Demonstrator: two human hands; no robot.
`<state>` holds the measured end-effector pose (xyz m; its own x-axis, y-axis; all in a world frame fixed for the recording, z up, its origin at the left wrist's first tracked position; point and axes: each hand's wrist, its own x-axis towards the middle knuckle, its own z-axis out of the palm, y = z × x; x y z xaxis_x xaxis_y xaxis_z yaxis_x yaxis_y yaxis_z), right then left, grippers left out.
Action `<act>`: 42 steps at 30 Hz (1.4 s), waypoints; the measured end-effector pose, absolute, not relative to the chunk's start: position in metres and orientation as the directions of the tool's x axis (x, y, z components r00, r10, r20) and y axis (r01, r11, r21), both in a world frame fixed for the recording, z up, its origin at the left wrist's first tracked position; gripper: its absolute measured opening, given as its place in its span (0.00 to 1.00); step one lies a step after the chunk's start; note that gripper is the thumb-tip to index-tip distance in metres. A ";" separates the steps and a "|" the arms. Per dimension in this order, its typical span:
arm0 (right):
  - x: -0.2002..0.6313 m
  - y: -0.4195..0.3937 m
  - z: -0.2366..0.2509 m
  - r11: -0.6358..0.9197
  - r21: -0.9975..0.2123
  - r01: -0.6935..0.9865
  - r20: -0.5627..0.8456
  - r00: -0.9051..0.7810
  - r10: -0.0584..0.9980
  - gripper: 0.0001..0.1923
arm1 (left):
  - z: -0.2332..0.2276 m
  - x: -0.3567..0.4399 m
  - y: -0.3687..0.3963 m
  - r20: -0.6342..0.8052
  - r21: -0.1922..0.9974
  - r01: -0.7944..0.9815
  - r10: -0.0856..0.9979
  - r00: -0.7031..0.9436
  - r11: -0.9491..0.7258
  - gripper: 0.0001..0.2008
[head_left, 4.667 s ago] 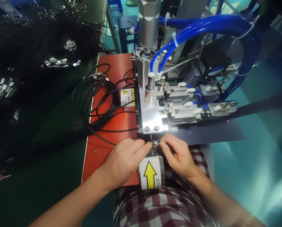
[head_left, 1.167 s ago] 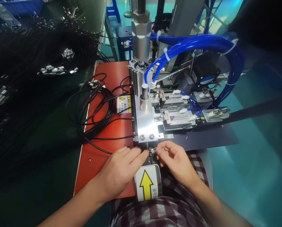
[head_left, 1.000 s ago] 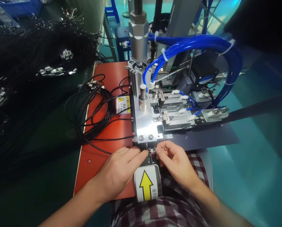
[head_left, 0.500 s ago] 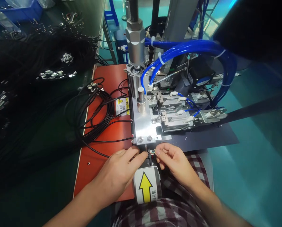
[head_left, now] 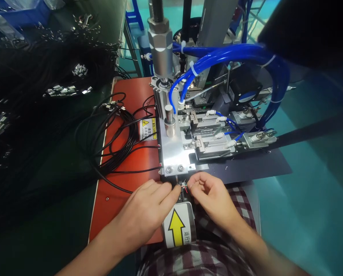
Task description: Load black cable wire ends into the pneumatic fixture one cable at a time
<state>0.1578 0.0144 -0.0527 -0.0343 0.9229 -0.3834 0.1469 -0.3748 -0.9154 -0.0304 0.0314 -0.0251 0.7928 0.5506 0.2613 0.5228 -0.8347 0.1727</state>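
Note:
My left hand point(head_left: 150, 205) is closed at the front of the machine, its fingers over the end of a black cable point(head_left: 114, 184) that runs in from the left. Beyond its fingertips, thin coloured wires point(head_left: 184, 185) fan out, a red one pointing down. My right hand point(head_left: 213, 193) is pinched at the outer tips of these wires, thumb against forefinger. Just behind both hands stands the metal plate of the machine point(head_left: 175, 153). Below them is a white guard with a yellow arrow point(head_left: 175, 226). The left hand hides the gripped stretch of cable.
Coiled black cable point(head_left: 125, 142) lies on the orange base point(head_left: 102, 218). Left of it, a dark heap of cables point(head_left: 50, 69) with shiny ends covers a table. Blue air hoses point(head_left: 231, 53) arch over the pneumatic cylinders point(head_left: 214, 147) on the right.
The coloured wires are spread wider, with the red one now hanging clear. My right fingers have shifted slightly left and up; the left hand has moved a little right.

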 end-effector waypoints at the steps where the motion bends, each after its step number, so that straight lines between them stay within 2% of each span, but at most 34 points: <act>1: 0.157 0.014 -0.051 -0.358 -0.916 0.183 -0.369 -0.028 0.929 0.05 | -0.026 -0.031 0.031 0.268 0.161 0.528 0.552 0.790 -0.834 0.16; 5: 0.157 0.014 -0.051 -0.366 -0.910 0.196 -0.378 -0.024 0.926 0.04 | -0.031 -0.031 0.027 0.297 0.119 0.552 0.560 0.773 -0.825 0.16; 10: 0.162 0.008 -0.060 -0.460 -0.888 -0.027 -0.455 -0.103 0.885 0.11 | -0.034 -0.031 0.026 0.313 0.118 0.561 0.567 0.762 -0.819 0.16; 14: 0.162 0.001 -0.058 -0.492 -0.865 -0.092 -0.483 -0.109 0.869 0.16 | -0.031 -0.031 0.026 0.310 0.122 0.578 0.584 0.750 -0.807 0.18; 26: 0.159 0.004 -0.055 -0.478 -0.870 -0.120 -0.477 -0.038 0.878 0.17 | -0.036 -0.035 0.023 0.294 0.215 0.587 0.625 0.723 -0.780 0.17; 37: 0.155 0.011 -0.057 -0.478 -0.872 -0.102 -0.474 -0.067 0.878 0.18 | -0.033 -0.036 0.027 0.328 0.228 0.554 0.598 0.731 -0.801 0.17; 42: 0.153 0.007 -0.060 -0.453 -0.891 -0.039 -0.451 -0.044 0.891 0.17 | -0.038 -0.036 0.025 0.330 0.233 0.568 0.614 0.718 -0.789 0.16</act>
